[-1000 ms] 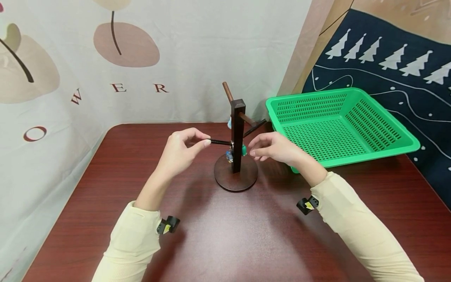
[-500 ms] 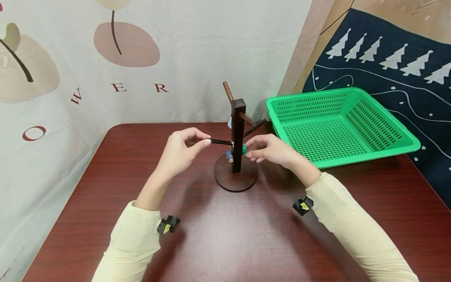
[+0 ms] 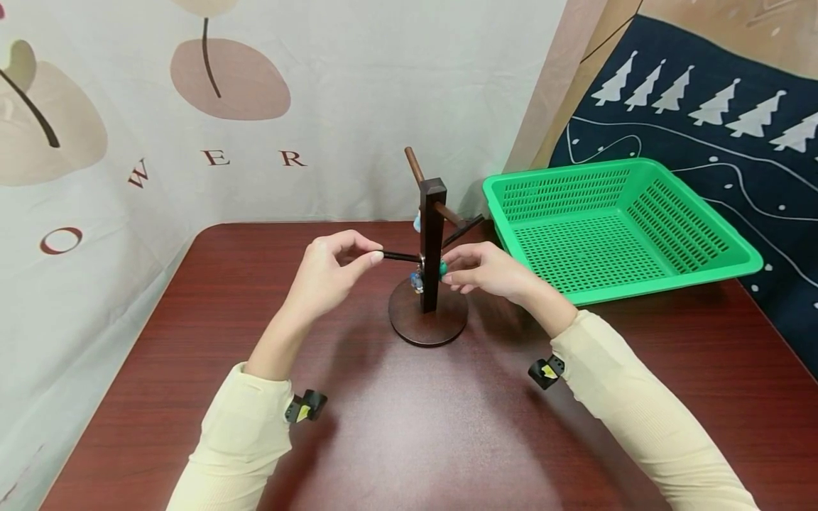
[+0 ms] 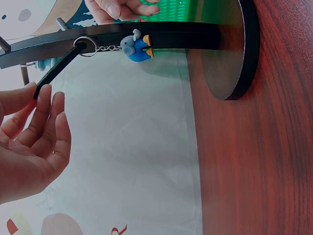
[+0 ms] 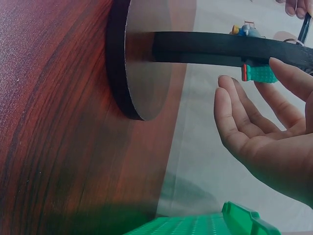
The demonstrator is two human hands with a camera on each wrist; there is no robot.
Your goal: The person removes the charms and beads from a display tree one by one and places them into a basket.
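Note:
A dark wooden peg stand (image 3: 432, 248) rises from a round base. My left hand (image 3: 335, 273) pinches the end of its black left peg (image 3: 401, 256) between thumb and fingers. From that peg a keychain with a blue and grey elephant-like figure (image 4: 137, 48) hangs by a metal ring. On the post's other side is a green figure keychain (image 5: 260, 73). My right hand (image 3: 486, 270) has it between thumb and index finger, the other fingers spread loosely below. The exact finger contact is partly hidden, as is the green keychain's ring.
A green perforated basket (image 3: 620, 284) stands on the right, close behind my right hand. Another black peg (image 3: 463, 231) slants toward it. Brown pegs (image 3: 413, 165) stick out near the post's top, and a pale blue item (image 3: 417, 221) hangs behind. Printed cloth (image 3: 358, 121) backs the table (image 3: 255, 319).
My right hand has moved left to the green keychain, its thumb and index finger coming around it. My left hand keeps its pinch on the black peg.

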